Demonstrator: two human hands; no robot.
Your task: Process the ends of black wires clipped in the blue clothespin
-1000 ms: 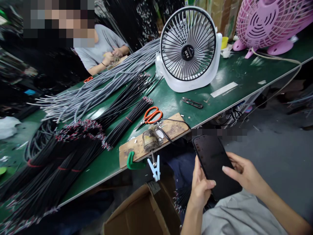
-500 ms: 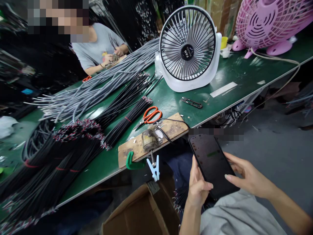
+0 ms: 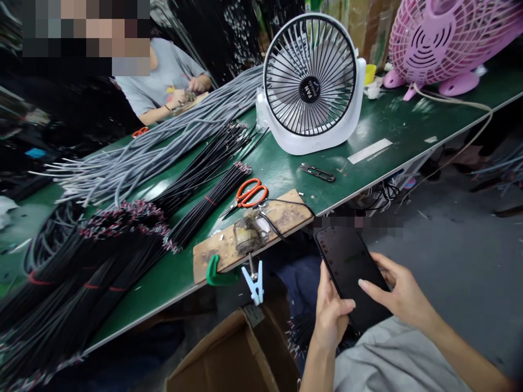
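A black smartphone (image 3: 352, 275) with a dark screen is held over my lap, off the front edge of the table. Its left side rests in my left hand (image 3: 332, 310), the thumb lying along the lower edge. My right hand (image 3: 402, 294) grips the other side, fingers behind the phone and thumb reaching over the screen. Left of the phone, a wooden board (image 3: 288, 212) lies at the table edge with a taped lump (image 3: 247, 235) on it. A green clamp (image 3: 218, 272) and a light blue clothes peg (image 3: 254, 283) are at its front.
Orange-handled scissors (image 3: 251, 193) and thread snips (image 3: 316, 172) lie on the green table (image 3: 281, 174). Black cable bundles (image 3: 122, 256) and grey cables (image 3: 175, 136) spread leftward. A white fan (image 3: 310, 142) and pink fan (image 3: 433, 41) stand behind. Across sits a co-worker (image 3: 163, 76). Below is a cardboard box (image 3: 220, 354).
My right thumb has moved left and up across the phone screen. A green patch on the screen is gone. The whole view has shifted slightly; both hands still hold the phone.
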